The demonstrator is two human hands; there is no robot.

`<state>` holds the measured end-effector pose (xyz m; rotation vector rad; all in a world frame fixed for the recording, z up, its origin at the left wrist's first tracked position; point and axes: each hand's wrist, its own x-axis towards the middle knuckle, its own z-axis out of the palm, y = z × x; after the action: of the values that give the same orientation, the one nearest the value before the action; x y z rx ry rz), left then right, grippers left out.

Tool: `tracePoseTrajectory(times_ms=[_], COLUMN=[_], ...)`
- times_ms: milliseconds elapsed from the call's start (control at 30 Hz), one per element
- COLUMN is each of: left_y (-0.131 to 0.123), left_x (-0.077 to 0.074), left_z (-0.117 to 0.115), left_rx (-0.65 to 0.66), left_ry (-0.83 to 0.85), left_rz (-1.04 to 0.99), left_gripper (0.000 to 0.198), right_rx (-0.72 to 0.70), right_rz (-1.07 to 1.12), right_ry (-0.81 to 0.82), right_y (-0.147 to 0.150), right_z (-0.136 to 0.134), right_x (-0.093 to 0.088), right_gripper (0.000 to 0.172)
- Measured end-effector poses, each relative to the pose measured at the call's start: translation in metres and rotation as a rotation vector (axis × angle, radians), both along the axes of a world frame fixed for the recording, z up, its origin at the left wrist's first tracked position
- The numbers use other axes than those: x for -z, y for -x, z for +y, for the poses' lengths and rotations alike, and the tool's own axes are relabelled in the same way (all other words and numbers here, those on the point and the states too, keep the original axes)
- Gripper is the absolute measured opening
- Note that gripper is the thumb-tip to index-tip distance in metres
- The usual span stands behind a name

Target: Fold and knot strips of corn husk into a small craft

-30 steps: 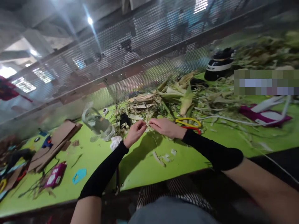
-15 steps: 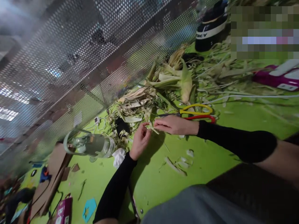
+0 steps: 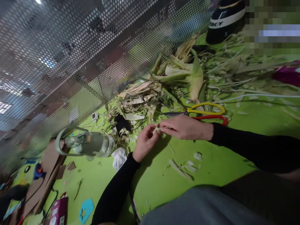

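Observation:
Between the fingertips of both hands is a small pale strip of corn husk (image 3: 156, 128). My left hand (image 3: 147, 139) pinches it from the left, thumb and fingers pressed together. From the right, my right hand (image 3: 184, 126) grips its other side, and the fingertips of the two hands nearly touch. Just behind my right hand lie scissors with one yellow handle (image 3: 219, 107) and one red handle; their dark blades are partly covered by the hand. A heap of shredded husks (image 3: 142, 101) spreads beyond my hands, with a larger green husk (image 3: 197, 78) at its right.
A grey perforated metal screen (image 3: 70, 62) borders the green table (image 3: 164, 200). A translucent bottle (image 3: 93, 143) lies left of my hands, beside a crumpled white tissue (image 3: 119, 158). A black container (image 3: 225, 23) stands far right. Loose husk scraps (image 3: 180, 170) lie nearer me.
My fingertips have come closer together around the husk strip, and less of it shows. The view has shifted slightly, moving the scissors and right-hand things rightward.

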<state>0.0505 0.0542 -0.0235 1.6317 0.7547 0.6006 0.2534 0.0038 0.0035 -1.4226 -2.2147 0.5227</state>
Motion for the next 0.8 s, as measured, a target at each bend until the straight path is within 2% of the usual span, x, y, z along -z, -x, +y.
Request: tracePoseTrajectory(times_ms=[133, 300, 467, 667, 800], left_y=[0.001, -0.002, -0.003, -0.002, -0.001], left_x=[-0.002, -0.005, -0.009, -0.015, -0.017], left_z=[-0.004, -0.006, -0.005, -0.009, -0.011], left_rx=[-0.054, -0.036, -0.039, -0.008, -0.016], left_ry=[-0.039, 0.15, 0.224, 0.197, 0.177], left_rz=[0.046, -0.023, -0.073, 0.001, 0.008], left_gripper=[0.032, 0.036, 0.039, 0.019, 0.015], right_rx=[-0.016, -0.026, -0.013, -0.061, -0.082], right_rz=[0.001, 0.043, 0.111, 0.227, 0.303], right_ry=[-0.013, 0.026, 0.083, 0.158, 0.187], right_y=[0.001, 0.005, 0.005, 0.008, 0.007], right_z=[0.0, -0.004, -0.004, -0.006, -0.008], right_x=[0.002, 0.001, -0.004, -0.007, -0.009], right_gripper=[0.034, 0.034, 0.035, 0.036, 0.038])
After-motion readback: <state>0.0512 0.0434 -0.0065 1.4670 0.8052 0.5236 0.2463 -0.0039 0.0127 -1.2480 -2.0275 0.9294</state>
